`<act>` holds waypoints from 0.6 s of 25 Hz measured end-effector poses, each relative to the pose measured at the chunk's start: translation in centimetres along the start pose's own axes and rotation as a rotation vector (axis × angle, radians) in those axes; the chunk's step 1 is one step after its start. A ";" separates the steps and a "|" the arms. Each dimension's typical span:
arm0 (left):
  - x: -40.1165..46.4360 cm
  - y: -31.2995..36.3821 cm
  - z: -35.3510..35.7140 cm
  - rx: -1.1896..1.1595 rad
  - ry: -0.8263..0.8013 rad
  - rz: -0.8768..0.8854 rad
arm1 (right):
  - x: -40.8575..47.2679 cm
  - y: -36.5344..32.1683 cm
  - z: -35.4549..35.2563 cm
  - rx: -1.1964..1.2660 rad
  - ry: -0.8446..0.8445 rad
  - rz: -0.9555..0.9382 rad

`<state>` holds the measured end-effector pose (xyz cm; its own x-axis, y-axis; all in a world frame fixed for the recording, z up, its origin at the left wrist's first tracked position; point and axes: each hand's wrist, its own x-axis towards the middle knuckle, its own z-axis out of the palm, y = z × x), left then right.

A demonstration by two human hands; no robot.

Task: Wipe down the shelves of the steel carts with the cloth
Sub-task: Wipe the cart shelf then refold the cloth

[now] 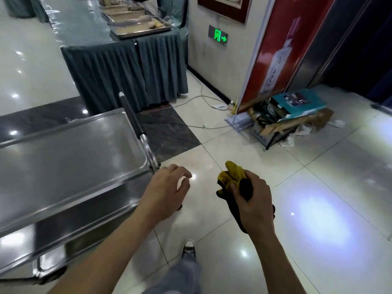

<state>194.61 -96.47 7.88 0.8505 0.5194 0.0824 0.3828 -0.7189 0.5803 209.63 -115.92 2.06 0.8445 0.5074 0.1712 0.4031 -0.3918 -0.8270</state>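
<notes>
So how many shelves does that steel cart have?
3 show: the top shelf, a middle shelf just under it, and the corner of a bottom shelf near the floor. The frame cuts off the cart's left side.

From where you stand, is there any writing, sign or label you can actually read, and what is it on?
Green exit sign on the wall: one lit character, possibly "门", and an arrow pointing right; too blurred to be sure.
Red banner: dark vertical characters on the pictured bottle, too blurred to read.
Blue box: printed panel, too small to read.
Framed picture: nothing legible.
</notes>
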 end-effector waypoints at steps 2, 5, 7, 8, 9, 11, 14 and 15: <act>3.4 0.8 1.3 0.006 0.014 0.027 | 3.7 0.8 -0.7 -0.069 -0.009 -0.006; 10.3 1.1 3.2 0.025 0.060 0.031 | 10.7 1.8 -1.0 -0.064 0.011 -0.071; 15.2 1.0 4.2 0.033 0.084 0.019 | 15.7 2.3 -1.0 -0.136 0.031 -0.107; 18.0 1.0 4.5 0.029 0.085 0.009 | 18.5 2.4 -0.9 -0.164 0.029 -0.120; 20.6 1.0 4.6 0.021 0.087 -0.003 | 21.4 2.5 -0.8 -0.186 0.019 -0.134; 25.6 0.7 4.6 0.009 0.106 -0.018 | 27.3 2.7 -0.2 -0.220 -0.005 -0.159; 31.7 -0.1 4.0 0.016 0.151 -0.032 | 34.8 2.6 1.3 -0.208 -0.021 -0.185; 33.6 -0.6 3.6 0.013 0.168 -0.052 | 37.1 2.7 2.0 -0.193 -0.027 -0.195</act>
<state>224.22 -80.26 7.33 0.7577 0.6252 0.1871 0.4302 -0.6942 0.5771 241.37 -96.58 5.11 0.7358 0.6066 0.3010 0.6190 -0.4224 -0.6621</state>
